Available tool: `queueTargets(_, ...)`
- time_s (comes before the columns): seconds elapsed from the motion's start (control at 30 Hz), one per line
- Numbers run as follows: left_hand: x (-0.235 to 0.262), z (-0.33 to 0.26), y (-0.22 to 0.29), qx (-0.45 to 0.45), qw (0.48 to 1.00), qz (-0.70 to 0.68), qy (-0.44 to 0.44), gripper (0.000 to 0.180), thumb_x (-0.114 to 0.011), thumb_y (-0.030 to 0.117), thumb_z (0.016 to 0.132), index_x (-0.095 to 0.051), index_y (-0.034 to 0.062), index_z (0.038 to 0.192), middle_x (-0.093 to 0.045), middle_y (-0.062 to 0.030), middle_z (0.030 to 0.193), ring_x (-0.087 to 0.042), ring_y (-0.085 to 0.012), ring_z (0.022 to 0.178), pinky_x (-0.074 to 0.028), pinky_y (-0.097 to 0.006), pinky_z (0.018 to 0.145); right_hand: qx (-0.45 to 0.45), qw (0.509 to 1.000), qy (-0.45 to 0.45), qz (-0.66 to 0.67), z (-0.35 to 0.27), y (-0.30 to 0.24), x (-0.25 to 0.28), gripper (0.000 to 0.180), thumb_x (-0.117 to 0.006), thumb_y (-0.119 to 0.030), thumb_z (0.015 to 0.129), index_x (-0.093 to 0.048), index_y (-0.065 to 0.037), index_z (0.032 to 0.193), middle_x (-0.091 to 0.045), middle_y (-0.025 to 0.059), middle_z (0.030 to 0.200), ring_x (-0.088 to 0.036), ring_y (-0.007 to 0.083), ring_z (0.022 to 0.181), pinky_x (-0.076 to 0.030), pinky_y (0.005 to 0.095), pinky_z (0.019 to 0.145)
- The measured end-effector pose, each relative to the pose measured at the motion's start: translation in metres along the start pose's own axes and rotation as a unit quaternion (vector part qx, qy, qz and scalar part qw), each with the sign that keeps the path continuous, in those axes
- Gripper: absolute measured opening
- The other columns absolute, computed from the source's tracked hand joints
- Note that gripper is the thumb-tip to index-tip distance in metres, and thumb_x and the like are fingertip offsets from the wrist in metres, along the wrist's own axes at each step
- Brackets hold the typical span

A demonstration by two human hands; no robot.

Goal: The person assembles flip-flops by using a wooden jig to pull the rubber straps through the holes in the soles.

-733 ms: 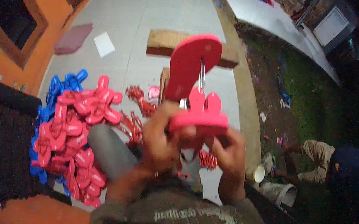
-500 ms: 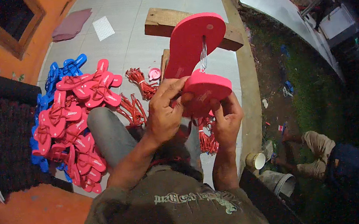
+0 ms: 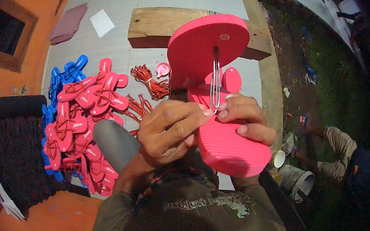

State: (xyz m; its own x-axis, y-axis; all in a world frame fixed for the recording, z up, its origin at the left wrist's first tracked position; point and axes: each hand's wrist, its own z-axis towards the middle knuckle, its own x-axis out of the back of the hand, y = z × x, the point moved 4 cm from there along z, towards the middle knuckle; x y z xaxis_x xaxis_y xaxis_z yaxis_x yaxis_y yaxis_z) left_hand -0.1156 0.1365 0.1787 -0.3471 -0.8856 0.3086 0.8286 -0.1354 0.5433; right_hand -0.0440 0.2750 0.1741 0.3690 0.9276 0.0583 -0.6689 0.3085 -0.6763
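A pink sandal sole point(image 3: 235, 153), ridged face up, slants below the tip of a looped metal wire hook point(image 3: 214, 82). My right hand point(image 3: 247, 117) grips this sole along its upper right edge. Closed fingers of my left hand point(image 3: 172, 126) meet at the hook's lower end, beside the sole's upper left edge; whatever lies between them is hidden. Above, a second pink sole point(image 3: 203, 38) hangs on the hook, which passes through it. The hook is at a wooden beam point(image 3: 152, 25) behind that sole. More pink soles point(image 3: 232, 80) show behind the hook.
At the left lies a heap of pink sandals point(image 3: 83, 99) with red straps, next to blue sandals point(image 3: 55, 82). Bundled red straps point(image 3: 150, 80) and a small pink round container point(image 3: 162, 69) lie on the tiles. A bucket point(image 3: 300, 182) stands lower right, near a seated person point(image 3: 341, 148).
The held sole has turned over to show its ridged underside and moved lower. My left fingers have come to the hook's tip. The view has shifted closer to the beam.
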Motion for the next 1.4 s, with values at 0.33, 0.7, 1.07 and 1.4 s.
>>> queueTargets(0.33,-0.006,0.000,-0.009,0.025,0.997,-0.064,0.038,0.023,-0.057,0.020,0.083,-0.060,-0.0018,0.092,-0.061,-0.0148,0.082,-0.061,-0.0239,0.070,-0.049,-0.031,0.056,-0.015,0.999,-0.024,0.027,0.010,0.003,0.006,0.009,-0.058,-0.008,0.069,-0.056,-0.003,0.075,-0.063,0.0143,0.088,-0.058,0.0300,0.089,-0.042,0.0487,0.084)
queueTargets(0.7,0.003,-0.006,0.007,0.045,0.990,-0.130,-0.038,0.026,-0.069,0.005,0.067,-0.061,0.0043,0.091,-0.060,-0.0109,0.088,-0.060,-0.0225,0.070,-0.049,-0.030,0.059,-0.158,0.972,-0.135,0.109,0.008,-0.008,0.008,0.034,-0.056,-0.018,0.066,-0.057,0.002,0.093,-0.062,0.0142,0.096,-0.057,0.0285,0.094,-0.033,0.0444,0.094)
queueTargets(1.07,-0.001,0.004,-0.007,0.000,0.998,-0.056,-0.033,0.030,-0.070,0.014,0.065,-0.059,0.0064,0.092,-0.058,-0.0089,0.087,-0.059,-0.0199,0.066,-0.049,-0.029,0.054,-0.020,0.996,-0.080,0.032,0.016,-0.006,0.008,0.017,-0.059,-0.009,0.069,-0.050,-0.014,0.083,-0.062,0.0161,0.089,-0.057,0.0305,0.084,-0.042,0.0524,0.080)
queueTargets(1.4,0.000,0.010,-0.006,0.074,0.995,-0.037,-0.050,0.023,-0.067,0.017,0.072,-0.059,0.0051,0.089,-0.056,-0.0094,0.082,-0.057,-0.0207,0.063,-0.047,-0.029,0.053,-0.129,0.979,0.076,0.141,0.006,0.013,0.005,0.030,-0.061,-0.022,0.074,-0.049,0.002,0.087,-0.059,0.0203,0.090,-0.059,0.0317,0.083,-0.041,0.0507,0.085)
